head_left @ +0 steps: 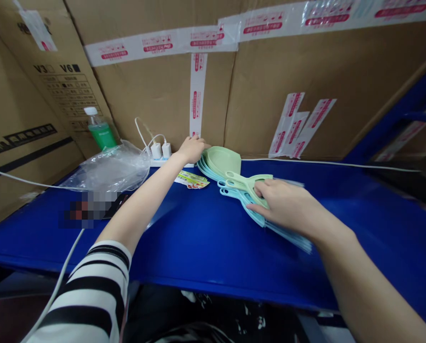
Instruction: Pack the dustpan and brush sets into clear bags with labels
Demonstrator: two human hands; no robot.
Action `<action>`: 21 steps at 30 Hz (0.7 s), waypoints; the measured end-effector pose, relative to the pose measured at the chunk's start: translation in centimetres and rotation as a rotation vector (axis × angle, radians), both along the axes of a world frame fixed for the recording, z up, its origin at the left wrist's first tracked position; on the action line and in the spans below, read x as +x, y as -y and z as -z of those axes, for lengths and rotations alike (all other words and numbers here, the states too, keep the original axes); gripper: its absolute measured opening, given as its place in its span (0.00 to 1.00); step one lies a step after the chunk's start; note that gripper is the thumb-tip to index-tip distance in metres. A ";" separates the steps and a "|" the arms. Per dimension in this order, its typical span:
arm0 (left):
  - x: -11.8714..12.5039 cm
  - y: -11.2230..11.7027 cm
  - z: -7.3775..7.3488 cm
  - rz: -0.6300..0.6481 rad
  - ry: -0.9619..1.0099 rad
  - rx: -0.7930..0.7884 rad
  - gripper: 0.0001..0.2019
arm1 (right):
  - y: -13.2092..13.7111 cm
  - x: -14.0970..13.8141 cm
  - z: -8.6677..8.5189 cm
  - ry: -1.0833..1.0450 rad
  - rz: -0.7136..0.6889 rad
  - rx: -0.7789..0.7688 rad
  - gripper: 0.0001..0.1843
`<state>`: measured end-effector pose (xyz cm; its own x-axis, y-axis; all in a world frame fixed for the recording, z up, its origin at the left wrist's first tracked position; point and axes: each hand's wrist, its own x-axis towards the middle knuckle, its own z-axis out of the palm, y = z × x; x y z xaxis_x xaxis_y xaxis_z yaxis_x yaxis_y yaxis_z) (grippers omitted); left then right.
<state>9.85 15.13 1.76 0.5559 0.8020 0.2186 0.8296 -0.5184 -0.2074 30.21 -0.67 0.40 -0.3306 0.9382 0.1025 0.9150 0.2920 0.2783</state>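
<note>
A stack of small dustpans, a pale green dustpan (222, 161) over several light blue ones, lies toward the back of the blue table. My left hand (192, 149) is at the stack's far left rim, fingers bent over its edge; some fingertips are hidden. Just right of the pans, my right hand (287, 202) is closed around hand brushes, thumb on the near side and fingers on the far side. A pale green brush (250, 183) is on top, with light blue brushes (246, 202) beneath. Their bristles stick out past my palm, and the handles point left toward the pans.
Behind the pans stands a taped cardboard wall (144, 90). At left are a green-liquid bottle (103, 135), clear plastic bags (109, 166) and white chargers (161, 150) in a power strip. Printed labels (192, 179) lie near my left forearm. A white cable (323, 164) runs along the back.
</note>
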 end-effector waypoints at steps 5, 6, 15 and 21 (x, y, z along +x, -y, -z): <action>0.2 0.4 0.5 0.006 0.006 0.026 0.27 | 0.3 -0.3 0.1 0.054 0.048 0.023 0.15; 0.2 0.4 0.5 0.009 0.006 0.030 0.26 | 0.3 -0.3 0.2 0.065 0.046 0.034 0.16; 0.2 1.3 0.6 -0.004 0.004 0.059 0.24 | 0.4 -0.2 0.8 0.016 0.019 0.000 0.22; -1.3 4.6 0.8 -0.071 0.010 0.154 0.21 | 0.6 -0.7 0.4 0.029 0.054 -0.015 0.18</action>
<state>8.58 10.56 0.91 0.4960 0.7958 0.3473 0.8655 -0.4210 -0.2715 29.49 -1.24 0.03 -0.2817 0.9562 0.0794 0.9213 0.2464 0.3008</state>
